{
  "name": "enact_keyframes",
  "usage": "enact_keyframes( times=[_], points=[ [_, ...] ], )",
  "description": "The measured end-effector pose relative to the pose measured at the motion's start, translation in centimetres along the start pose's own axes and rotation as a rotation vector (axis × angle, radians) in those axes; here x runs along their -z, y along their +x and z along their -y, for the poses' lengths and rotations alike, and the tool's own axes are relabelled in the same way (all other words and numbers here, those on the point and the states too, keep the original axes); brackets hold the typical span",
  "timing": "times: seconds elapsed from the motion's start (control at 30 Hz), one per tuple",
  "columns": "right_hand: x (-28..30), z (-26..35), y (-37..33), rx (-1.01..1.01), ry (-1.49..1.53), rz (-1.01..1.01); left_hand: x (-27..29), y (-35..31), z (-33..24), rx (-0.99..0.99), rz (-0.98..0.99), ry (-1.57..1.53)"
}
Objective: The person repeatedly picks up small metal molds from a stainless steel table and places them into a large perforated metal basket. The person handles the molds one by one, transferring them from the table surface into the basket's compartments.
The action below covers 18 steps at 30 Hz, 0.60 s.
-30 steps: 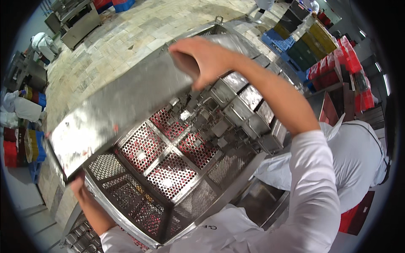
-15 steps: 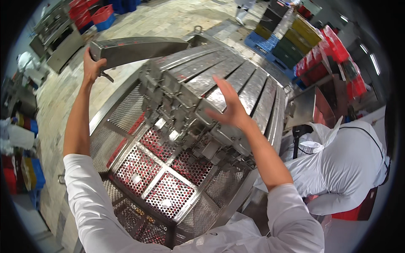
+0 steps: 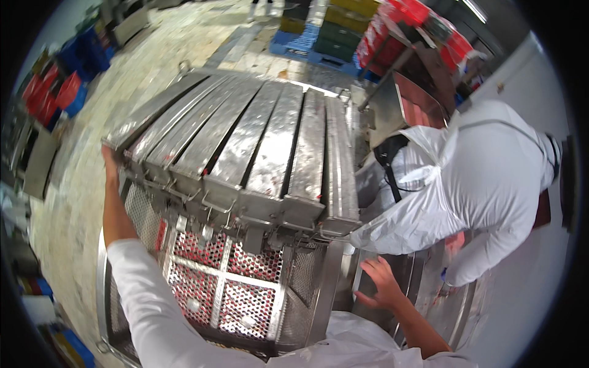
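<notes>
A row of long, lidded metal boxes (image 3: 227, 147) lies side by side across a metal cage frame. At the far left of the row, my left hand (image 3: 111, 161) grips the near end of the outermost long metal box (image 3: 161, 107); some of its fingers are hidden. Looped handles and latches (image 3: 224, 205) stick out from the boxes' near ends. Beneath them shows the cage's perforated floor (image 3: 221, 279). My right hand (image 3: 381, 283) is empty, fingers apart, beside the cage's right rim (image 3: 328, 294) and away from the boxes.
A co-worker in white (image 3: 466, 178) bends close on my right, over a metal work surface (image 3: 469, 300). Stacked crates on a blue pallet (image 3: 294, 42) stand beyond the boxes. Red and blue bins (image 3: 67, 92) are at the far left, across the tiled floor (image 3: 73, 184).
The leftmost box, held raised and slanted before, now lies level beside the others. My right hand has moved from over the boxes to the lower right. The view has turned to the right.
</notes>
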State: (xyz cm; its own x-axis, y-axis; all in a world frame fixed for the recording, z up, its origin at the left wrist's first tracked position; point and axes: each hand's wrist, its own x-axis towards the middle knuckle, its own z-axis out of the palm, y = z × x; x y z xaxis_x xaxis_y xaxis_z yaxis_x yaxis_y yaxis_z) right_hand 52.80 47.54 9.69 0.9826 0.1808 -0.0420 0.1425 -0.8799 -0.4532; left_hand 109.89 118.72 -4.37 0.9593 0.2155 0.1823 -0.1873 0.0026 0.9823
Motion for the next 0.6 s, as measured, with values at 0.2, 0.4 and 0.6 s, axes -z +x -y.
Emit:
enact_keyframes(
  times=[0.2, 0.4, 0.6],
  points=[
    [2.5, -3.7, -7.0, -0.162, 0.03, -0.15, 0.7, -16.3, 3.6, 0.16, 0.203, 0.198],
    [2.8, -3.5, -28.1, -0.571, -0.023, -0.478, -20.7, -43.6, -0.7, -0.149, -0.219, 0.353],
    [1.1, 0.5, -49.6, -0.943, 0.056, -0.665, -55.4, -80.4, -25.0, -0.048, 0.961, -0.143]
  ],
)
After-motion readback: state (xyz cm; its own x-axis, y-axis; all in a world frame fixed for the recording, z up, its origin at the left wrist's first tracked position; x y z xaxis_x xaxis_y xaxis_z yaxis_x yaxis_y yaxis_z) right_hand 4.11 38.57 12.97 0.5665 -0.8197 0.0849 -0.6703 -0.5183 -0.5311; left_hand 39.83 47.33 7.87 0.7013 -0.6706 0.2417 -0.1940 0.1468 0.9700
